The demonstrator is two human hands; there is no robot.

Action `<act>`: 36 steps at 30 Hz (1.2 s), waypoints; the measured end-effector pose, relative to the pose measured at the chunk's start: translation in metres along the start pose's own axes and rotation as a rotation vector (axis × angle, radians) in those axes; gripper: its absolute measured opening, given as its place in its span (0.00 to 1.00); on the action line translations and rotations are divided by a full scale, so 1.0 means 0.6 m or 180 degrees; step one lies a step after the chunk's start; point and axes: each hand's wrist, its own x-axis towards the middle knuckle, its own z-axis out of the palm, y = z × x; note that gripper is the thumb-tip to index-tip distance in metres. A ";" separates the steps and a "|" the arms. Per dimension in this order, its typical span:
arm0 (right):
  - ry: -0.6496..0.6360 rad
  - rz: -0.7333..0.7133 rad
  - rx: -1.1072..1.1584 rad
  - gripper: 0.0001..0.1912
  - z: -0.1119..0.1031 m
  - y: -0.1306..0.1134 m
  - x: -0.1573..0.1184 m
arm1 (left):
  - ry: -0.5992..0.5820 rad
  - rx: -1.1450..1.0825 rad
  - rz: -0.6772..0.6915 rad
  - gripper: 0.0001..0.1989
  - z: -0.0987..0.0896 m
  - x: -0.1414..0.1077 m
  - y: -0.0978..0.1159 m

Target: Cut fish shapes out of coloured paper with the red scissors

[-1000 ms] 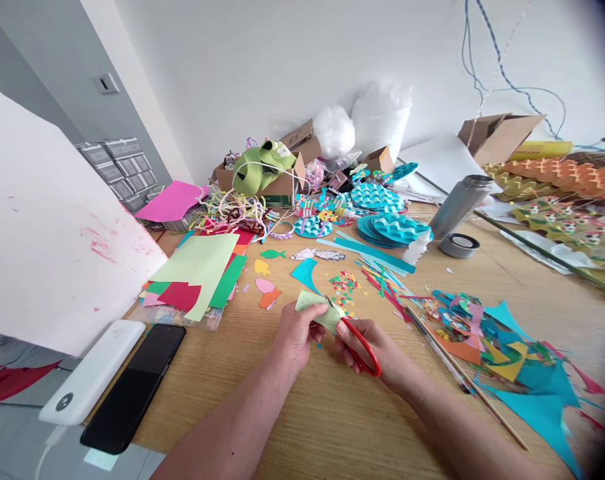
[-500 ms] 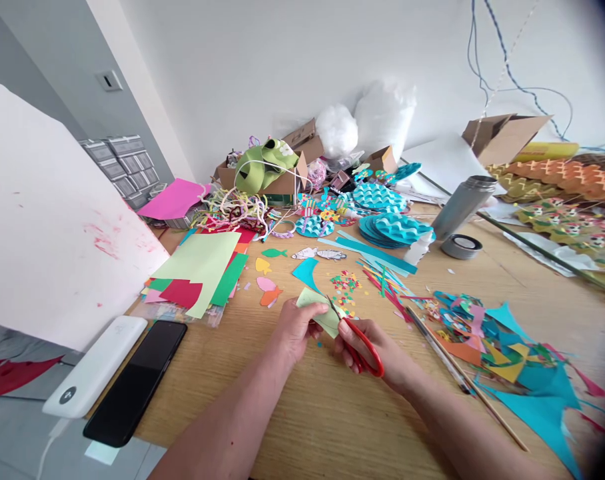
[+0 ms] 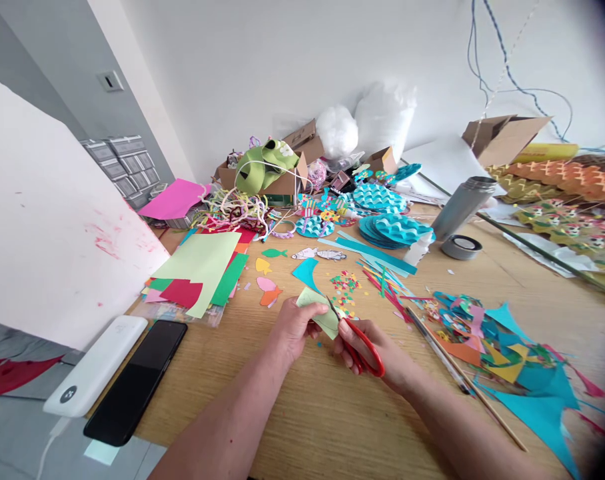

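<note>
My left hand (image 3: 298, 325) pinches a small piece of pale green paper (image 3: 308, 298) between thumb and fingers. Red-handled scissors (image 3: 368, 339) are gripped in my right hand (image 3: 365, 343), their blades at the paper's right part. How far the blades are apart is hard to make out. Just beyond the paper lies a blue paper piece (image 3: 305, 274). Paper fish shapes lie behind and to the left: a green one (image 3: 274, 253), a yellow one (image 3: 263, 266), a pink one (image 3: 266, 285) and an orange one (image 3: 271, 296). Tiny confetti bits (image 3: 346, 281) are scattered beyond the scissors.
Stacked coloured sheets (image 3: 197, 267), a black phone (image 3: 136, 382) and a white power bank (image 3: 96, 363) are at left. To the right lie a pen (image 3: 440, 352), a wooden stick (image 3: 497, 417) and paper scraps (image 3: 512, 353). Farther back stands a metal flask (image 3: 465, 207).
Almost nothing differs. Both hands, the pale green paper and the scissors keep nearly the same place.
</note>
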 end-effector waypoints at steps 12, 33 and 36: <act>0.0038 0.0026 0.0033 0.36 0.003 -0.006 -0.004 | -0.0027 -0.0096 -0.0034 0.12 0.003 -0.002 0.001; -0.0084 -0.0064 -0.0024 0.34 -0.001 0.000 0.000 | -0.0078 -0.0063 -0.0036 0.11 0.001 -0.001 0.002; -0.0084 -0.0058 -0.0040 0.35 -0.001 0.001 0.001 | -0.0063 -0.0030 -0.0052 0.11 0.001 -0.001 0.002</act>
